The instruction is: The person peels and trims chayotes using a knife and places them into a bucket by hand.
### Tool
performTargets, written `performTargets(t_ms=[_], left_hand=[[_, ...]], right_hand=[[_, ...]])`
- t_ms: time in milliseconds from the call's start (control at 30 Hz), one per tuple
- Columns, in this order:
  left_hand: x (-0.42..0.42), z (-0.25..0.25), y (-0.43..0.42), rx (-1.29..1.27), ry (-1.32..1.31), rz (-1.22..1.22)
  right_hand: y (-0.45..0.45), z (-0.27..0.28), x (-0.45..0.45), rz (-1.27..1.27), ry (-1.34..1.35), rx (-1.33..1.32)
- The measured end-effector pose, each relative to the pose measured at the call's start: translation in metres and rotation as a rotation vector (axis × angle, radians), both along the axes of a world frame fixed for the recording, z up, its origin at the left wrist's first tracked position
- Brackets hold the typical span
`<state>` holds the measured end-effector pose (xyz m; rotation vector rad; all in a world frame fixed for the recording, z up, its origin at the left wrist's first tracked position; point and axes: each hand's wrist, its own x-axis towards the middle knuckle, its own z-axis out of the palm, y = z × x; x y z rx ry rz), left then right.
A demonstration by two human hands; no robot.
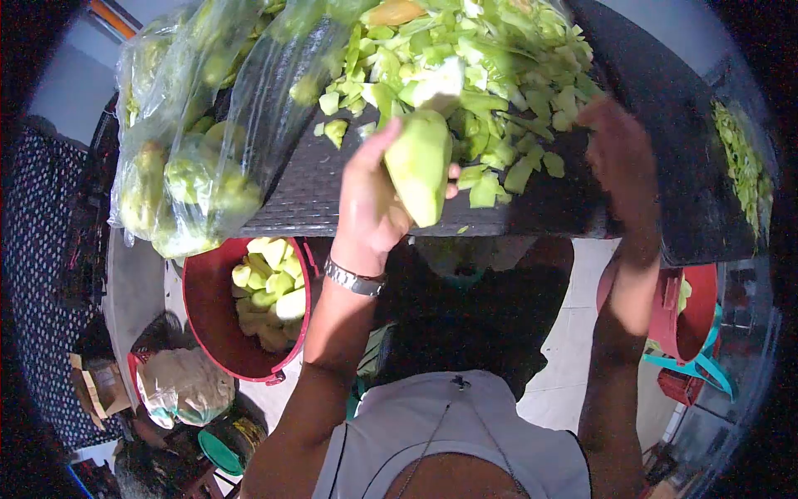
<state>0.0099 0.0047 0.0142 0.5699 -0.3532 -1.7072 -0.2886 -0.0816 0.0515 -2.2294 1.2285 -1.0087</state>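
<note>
Left grip point(374, 193) cups a green fruit point(421, 166) over the bench point(557, 208), wrapped round both sides, likely for steadiness; peelings point(515, 100) lie beyond it. Blurred right grip point(619, 158), farther right: cannot tell if closed.

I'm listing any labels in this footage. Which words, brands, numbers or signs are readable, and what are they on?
None: no text can be read anywhere in this view.
Pale green, pear-shaped vegetable in the left hand: no label shows.
Clear plastic bag: no readable print.
Silver metal-link wristband: any marking is too small to read.
Whitish sack with green patches: too blurred to tell whether it is printed.
</note>
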Motion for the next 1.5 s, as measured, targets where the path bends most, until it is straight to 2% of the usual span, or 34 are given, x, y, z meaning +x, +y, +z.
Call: performTargets(t_ms=[33,67,133,200,300,400,433,533,567,667,767,900,1000,1167,1233,1300,1500], left_hand=[[0.002,-0.002,-0.002,-0.031,0.041,0.003],[0.003,-0.002,-0.003,-0.029,0.138,0.033],[0.0,-0.003,-0.003,-0.03,0.338,0.092],[0.002,-0.009,-0.002,-0.057,0.358,0.131],[0.001,-0.002,0.0,-0.061,0.359,0.264],[-0.005,-0.002,-0.002,-0.181,0.484,0.354],[-0.007,-0.002,-0.003,-0.152,0.496,0.321],[-0.016,-0.016,0.0,-0.048,0.537,0.225],[-0.023,-0.026,-0.003,-0.005,0.418,0.253],[-0.032,-0.027,0.004,0.027,0.473,0.139],[-0.03,-0.03,0.003,0.03,0.518,0.002],[-0.023,-0.012,0.003,-0.092,0.362,-0.076],[-0.017,-0.001,-0.003,-0.06,0.322,0.049],[-0.033,-0.007,-0.007,-0.006,0.262,0.202],[-0.04,-0.012,-0.01,0.017,0.27,0.266],[-0.045,-0.011,-0.01,0.05,0.316,0.319],[-0.043,-0.017,-0.009,0.04,0.178,0.3]], right_hand=[[0.007,0.011,0.006,0.052,-0.22,0.103],[0.018,0.02,0.011,0.119,-0.572,0.339],[0.023,0.019,0.035,0.073,-0.811,0.763],[0.013,-0.003,0.072,-0.163,-0.576,1.113],[0.04,-0.011,0.085,-0.002,-0.697,1.261],[0.062,-0.035,0.098,0.001,-0.669,1.223],[0.068,-0.035,0.104,0.143,-0.702,1.068],[0.075,-0.036,0.126,0.017,-0.735,0.947],[0.079,-0.034,0.133,-0.039,-0.705,0.894],[0.071,-0.042,0.124,-0.022,-0.615,0.842],[0.064,-0.067,0.127,-0.213,-0.421,0.27],[0.083,-0.033,0.108,-0.251,-0.478,0.531],[0.1,-0.025,0.093,-0.146,-0.406,0.635],[0.132,-0.031,0.092,0.077,-0.218,0.501],[0.139,-0.051,0.105,0.138,-0.442,0.458],[0.141,-0.057,0.108,0.166,-0.522,0.446],[0.134,-0.062,0.1,0.196,-0.395,0.4]])
